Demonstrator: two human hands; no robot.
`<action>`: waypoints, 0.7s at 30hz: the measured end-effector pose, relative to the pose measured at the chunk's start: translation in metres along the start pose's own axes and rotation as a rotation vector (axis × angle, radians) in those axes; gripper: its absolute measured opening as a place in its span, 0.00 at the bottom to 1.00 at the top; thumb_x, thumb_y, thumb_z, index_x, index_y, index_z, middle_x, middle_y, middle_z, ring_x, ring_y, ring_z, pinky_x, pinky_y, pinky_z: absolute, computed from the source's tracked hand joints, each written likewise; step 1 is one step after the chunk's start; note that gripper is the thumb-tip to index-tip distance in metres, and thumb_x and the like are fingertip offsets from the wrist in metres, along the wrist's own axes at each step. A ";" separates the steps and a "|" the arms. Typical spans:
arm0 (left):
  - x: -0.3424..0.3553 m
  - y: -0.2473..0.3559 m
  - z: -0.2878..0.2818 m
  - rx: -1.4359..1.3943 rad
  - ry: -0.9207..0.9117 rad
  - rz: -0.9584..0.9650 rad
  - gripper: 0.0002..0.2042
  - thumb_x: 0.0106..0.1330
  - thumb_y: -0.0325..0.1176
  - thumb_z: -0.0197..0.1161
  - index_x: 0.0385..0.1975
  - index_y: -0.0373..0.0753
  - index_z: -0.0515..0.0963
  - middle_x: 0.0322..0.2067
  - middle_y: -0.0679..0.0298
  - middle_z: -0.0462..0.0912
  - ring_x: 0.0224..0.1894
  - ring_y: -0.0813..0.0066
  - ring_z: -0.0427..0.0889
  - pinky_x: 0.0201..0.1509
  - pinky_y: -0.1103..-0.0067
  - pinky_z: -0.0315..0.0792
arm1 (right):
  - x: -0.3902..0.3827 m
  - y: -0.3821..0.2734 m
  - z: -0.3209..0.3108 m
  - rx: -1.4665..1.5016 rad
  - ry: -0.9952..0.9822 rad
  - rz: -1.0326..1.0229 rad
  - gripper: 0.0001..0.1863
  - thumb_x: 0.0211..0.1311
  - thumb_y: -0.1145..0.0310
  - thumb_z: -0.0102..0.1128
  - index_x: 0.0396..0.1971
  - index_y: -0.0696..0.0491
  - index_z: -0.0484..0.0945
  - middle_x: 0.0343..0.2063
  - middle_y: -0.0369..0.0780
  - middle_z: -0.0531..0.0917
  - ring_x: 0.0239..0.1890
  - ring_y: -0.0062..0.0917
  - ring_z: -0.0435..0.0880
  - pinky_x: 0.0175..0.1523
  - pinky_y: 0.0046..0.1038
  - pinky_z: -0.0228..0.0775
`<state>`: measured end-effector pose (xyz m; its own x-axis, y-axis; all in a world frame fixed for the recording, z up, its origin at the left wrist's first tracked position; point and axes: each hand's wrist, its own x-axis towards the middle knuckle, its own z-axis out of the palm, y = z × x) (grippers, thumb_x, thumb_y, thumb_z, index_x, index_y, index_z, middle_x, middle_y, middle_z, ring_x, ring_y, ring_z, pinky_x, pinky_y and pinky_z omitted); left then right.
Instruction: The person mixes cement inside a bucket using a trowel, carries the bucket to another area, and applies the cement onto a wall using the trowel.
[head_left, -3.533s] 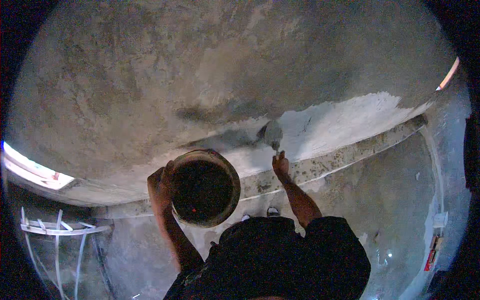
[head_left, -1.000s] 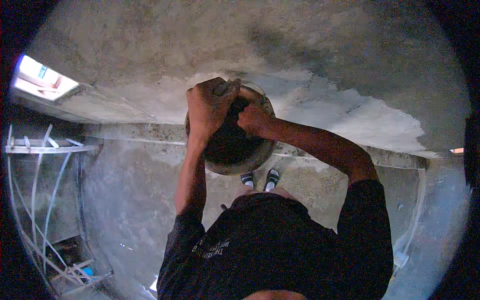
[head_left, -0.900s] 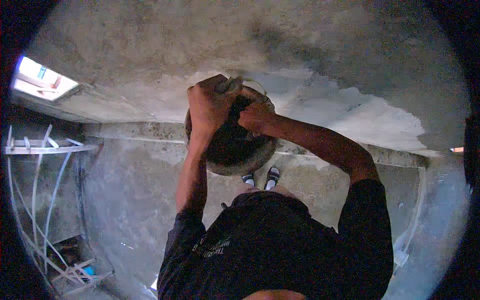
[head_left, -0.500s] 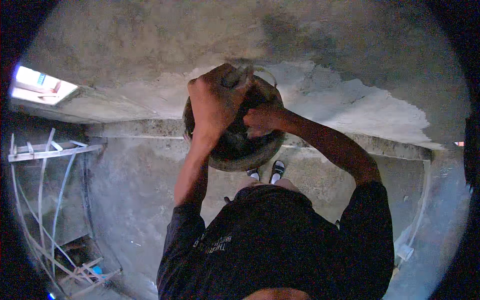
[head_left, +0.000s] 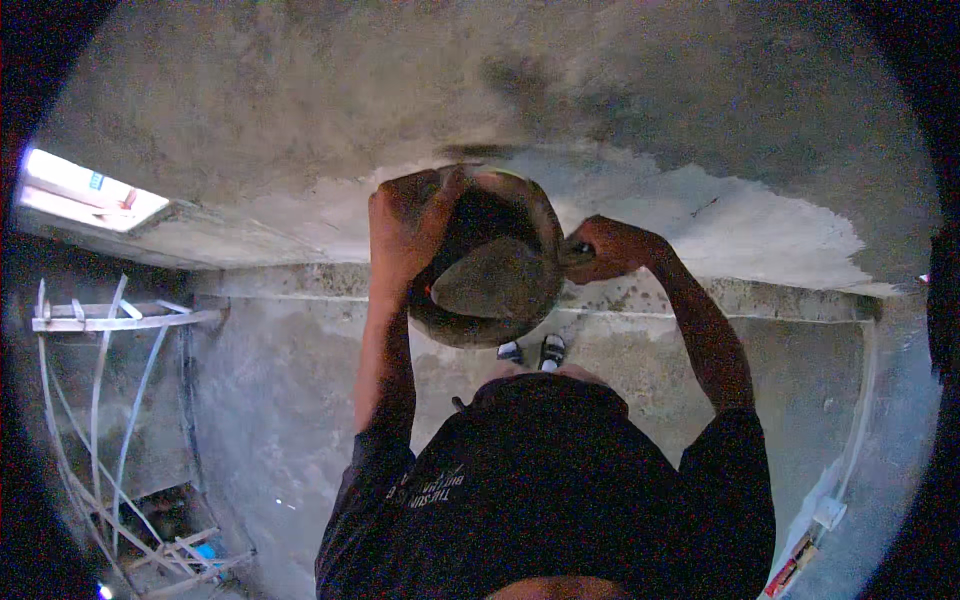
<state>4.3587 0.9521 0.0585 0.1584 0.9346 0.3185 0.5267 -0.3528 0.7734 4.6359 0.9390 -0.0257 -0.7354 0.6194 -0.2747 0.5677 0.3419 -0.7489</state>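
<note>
A dark round bucket (head_left: 548,290) is held up in front of the wall, its mouth tilted so that I see inside. Within it a grey, rounded mass (head_left: 490,280) rests on the lower side. My left hand (head_left: 405,230) is closed on the bucket's left rim, thumb on the inner edge. At the bucket's right side my right hand (head_left: 612,250) is closed round a short dark piece (head_left: 577,250). Whether that piece belongs to the bucket or is a separate tool's grip, I cannot tell.
A rough grey wall (head_left: 330,90) fills the far side, with a pale wet-looking patch (head_left: 740,210) of coating. A low ledge (head_left: 310,283) runs along its foot. At the left stand pale wooden poles (head_left: 98,380) below a bright opening (head_left: 95,190). My sandalled feet (head_left: 551,352) are on the floor.
My right hand has come out from over the bucket's mouth to its right side. The left hand has moved slightly down and left, and the bucket's inside now shows.
</note>
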 end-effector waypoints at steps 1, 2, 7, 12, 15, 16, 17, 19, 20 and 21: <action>-0.001 0.000 0.004 -0.014 0.003 -0.035 0.14 0.59 0.38 0.63 0.24 0.29 0.78 0.18 0.51 0.78 0.20 0.75 0.74 0.27 0.74 0.69 | -0.013 0.005 0.004 0.108 -0.003 0.037 0.19 0.51 0.61 0.66 0.37 0.59 0.76 0.32 0.40 0.82 0.28 0.23 0.79 0.35 0.31 0.72; -0.001 0.000 0.009 -0.028 0.007 -0.058 0.15 0.60 0.38 0.63 0.24 0.29 0.78 0.17 0.51 0.77 0.19 0.77 0.72 0.27 0.75 0.69 | -0.026 0.012 0.008 0.184 -0.023 0.126 0.17 0.52 0.64 0.66 0.36 0.59 0.76 0.30 0.38 0.82 0.27 0.20 0.78 0.33 0.29 0.72; -0.001 -0.005 0.026 0.144 0.028 -0.080 0.16 0.65 0.41 0.56 0.26 0.31 0.79 0.18 0.58 0.78 0.19 0.76 0.69 0.27 0.75 0.68 | -0.092 0.049 0.037 0.283 0.282 0.240 0.17 0.57 0.67 0.62 0.45 0.55 0.75 0.26 0.36 0.79 0.27 0.20 0.77 0.35 0.25 0.73; -0.004 -0.011 0.043 0.135 0.071 -0.131 0.22 0.63 0.45 0.60 0.18 0.30 0.72 0.12 0.62 0.63 0.20 0.77 0.58 0.24 0.76 0.60 | -0.135 0.083 0.095 1.120 0.641 -0.069 0.14 0.65 0.60 0.52 0.46 0.51 0.71 0.26 0.39 0.79 0.18 0.21 0.75 0.20 0.23 0.68; -0.008 -0.013 0.052 0.117 0.079 -0.046 0.23 0.63 0.47 0.59 0.17 0.31 0.73 0.12 0.66 0.64 0.20 0.78 0.58 0.24 0.76 0.59 | -0.137 0.107 0.135 1.171 1.043 0.072 0.13 0.67 0.61 0.51 0.46 0.50 0.71 0.22 0.36 0.77 0.15 0.18 0.72 0.17 0.21 0.62; -0.009 -0.013 0.053 0.130 0.079 -0.039 0.23 0.63 0.47 0.59 0.17 0.31 0.73 0.12 0.66 0.64 0.20 0.78 0.58 0.24 0.76 0.59 | -0.132 0.115 0.144 1.109 1.173 0.127 0.12 0.67 0.60 0.51 0.45 0.50 0.72 0.19 0.34 0.75 0.14 0.16 0.70 0.17 0.19 0.60; -0.009 -0.014 0.054 0.144 0.078 -0.032 0.23 0.62 0.48 0.59 0.17 0.31 0.73 0.12 0.67 0.64 0.20 0.78 0.59 0.24 0.76 0.59 | -0.130 0.127 0.148 1.037 1.184 0.110 0.12 0.67 0.60 0.50 0.45 0.50 0.72 0.17 0.33 0.74 0.13 0.15 0.69 0.16 0.19 0.59; -0.011 -0.016 0.055 0.165 0.081 -0.101 0.23 0.63 0.48 0.58 0.17 0.31 0.73 0.12 0.66 0.64 0.20 0.77 0.59 0.25 0.75 0.60 | -0.117 0.146 0.156 0.948 1.212 0.000 0.13 0.68 0.58 0.49 0.44 0.50 0.73 0.13 0.28 0.70 0.13 0.11 0.67 0.16 0.18 0.57; -0.012 -0.016 0.055 0.171 0.074 -0.095 0.23 0.63 0.48 0.58 0.18 0.30 0.73 0.12 0.65 0.65 0.20 0.77 0.59 0.25 0.75 0.60 | -0.107 0.155 0.158 0.912 1.248 0.031 0.13 0.67 0.59 0.50 0.42 0.52 0.72 0.15 0.29 0.71 0.13 0.12 0.66 0.17 0.18 0.58; -0.013 -0.016 0.055 0.178 0.064 -0.089 0.23 0.63 0.48 0.58 0.18 0.30 0.73 0.12 0.65 0.65 0.20 0.77 0.60 0.25 0.74 0.61 | -0.096 0.161 0.160 0.877 1.285 0.063 0.12 0.67 0.60 0.51 0.39 0.53 0.72 0.16 0.31 0.72 0.13 0.13 0.66 0.17 0.18 0.60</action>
<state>4.3945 0.9481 0.0121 0.0537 0.9550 0.2918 0.6765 -0.2497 0.6928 4.7389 0.8210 -0.2167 0.3396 0.9403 0.0205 -0.1393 0.0718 -0.9876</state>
